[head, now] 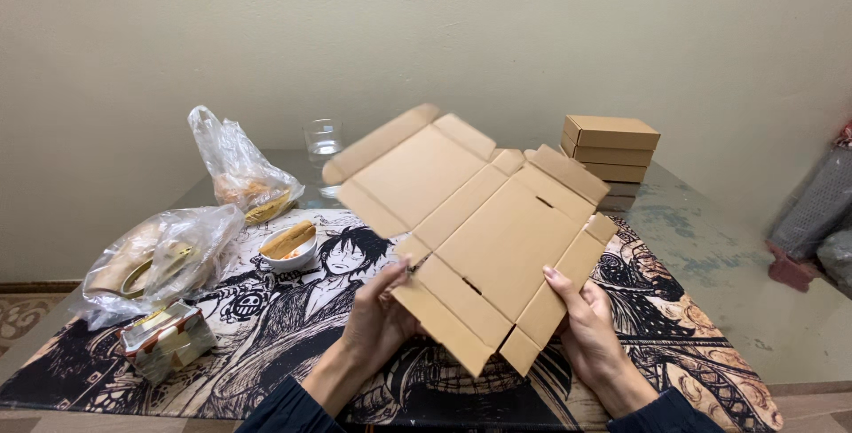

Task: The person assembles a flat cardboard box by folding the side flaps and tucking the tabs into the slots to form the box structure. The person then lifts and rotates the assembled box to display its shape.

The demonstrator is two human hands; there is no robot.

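glass table (pixel 710 247), both hands gripping flat cardboard box (pixel 479 229), bowl (pixel 291 255) holding food

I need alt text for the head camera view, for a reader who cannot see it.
Two bare hands, left hand and right hand, hold up a flat, unfolded cardboard box above a table covered by a cartoon-print mat. Folded boxes are stacked behind it; plastic bags, a bowl and a glass sit on the left.

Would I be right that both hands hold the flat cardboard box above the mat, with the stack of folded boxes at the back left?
Not quite: the head view shows the stack of folded boxes at the back right. Both the left hand and right hand do hold the flat box above the mat.
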